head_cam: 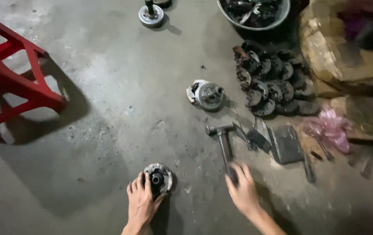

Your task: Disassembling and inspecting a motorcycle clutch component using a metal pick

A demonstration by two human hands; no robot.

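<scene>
My left hand (142, 201) rests on a round, greasy metal part (160, 175) that lies flat on the concrete floor, fingers curled on its left rim. My right hand (241, 189) is blurred and lies over the lower end of a metal hammer (223, 135) handle; whether the fingers are closed on it is unclear. The hammer's head points away from me. A similar round metal assembly (208, 95) lies farther off on the floor, apart from both hands.
A pile of dark worn round parts (273, 82) lies right of centre, below a metal bowl (282, 15) of parts. Flat metal tools (285, 143), a pink plastic bag (331, 126), stone blocks (338, 56), a red stool (12, 78) and another round part (150, 15) surround me.
</scene>
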